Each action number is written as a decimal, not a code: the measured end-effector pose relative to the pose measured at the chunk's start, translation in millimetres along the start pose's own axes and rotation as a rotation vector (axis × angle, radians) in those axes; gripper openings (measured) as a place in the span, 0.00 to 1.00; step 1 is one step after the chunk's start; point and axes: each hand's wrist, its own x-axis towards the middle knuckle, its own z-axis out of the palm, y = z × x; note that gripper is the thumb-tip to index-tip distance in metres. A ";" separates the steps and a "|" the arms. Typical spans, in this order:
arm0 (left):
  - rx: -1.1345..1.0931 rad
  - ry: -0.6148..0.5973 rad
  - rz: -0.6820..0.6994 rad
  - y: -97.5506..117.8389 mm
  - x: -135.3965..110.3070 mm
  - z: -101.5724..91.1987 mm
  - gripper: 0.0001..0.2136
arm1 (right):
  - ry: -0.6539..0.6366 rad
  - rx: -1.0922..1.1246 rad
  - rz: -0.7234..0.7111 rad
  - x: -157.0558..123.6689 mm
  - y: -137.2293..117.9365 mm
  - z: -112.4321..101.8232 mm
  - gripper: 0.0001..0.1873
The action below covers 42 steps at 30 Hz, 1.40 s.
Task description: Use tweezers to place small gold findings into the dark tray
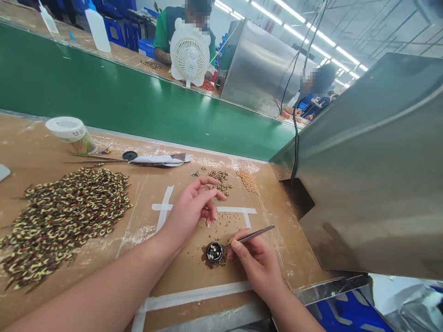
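My right hand (258, 260) pinches a pair of metal tweezers (258, 233). Their tip points at a small round black dish (208, 255), which holds dark, shiny stuff with several small pale and gold bits in it. A brown stain surrounds the dish on the table. Above and left of it hovers my left hand (195, 203), palm turned inward, fingers bent and apart, with nothing visible in them. Just beyond those fingers lies a loose group of small gold pieces (218, 175), partly hidden by the hand. A patch of tan beads (247, 180) is to their right.
A big heap of dark, yellow and red pieces (72, 216) covers the left. Behind it stand a white-lidded tub (67, 129) and a black cap (130, 155). A green conveyor belt (138, 97) runs beyond. A metal housing (374, 184) rises at right. People sit opposite, one behind a fan (190, 53).
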 end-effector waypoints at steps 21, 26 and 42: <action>0.123 0.030 0.005 -11.8 2.9 -0.2 0.09 | -0.037 -0.203 -0.104 -1.9 -4.3 1.6 0.13; 0.194 -0.001 0.015 -13.9 2.1 -1.1 0.10 | 0.027 0.007 -0.007 0.2 -1.1 -2.5 0.12; 0.281 0.050 -0.051 -8.3 -0.8 -1.5 0.08 | -0.061 -0.070 -0.004 2.4 -1.9 0.9 0.13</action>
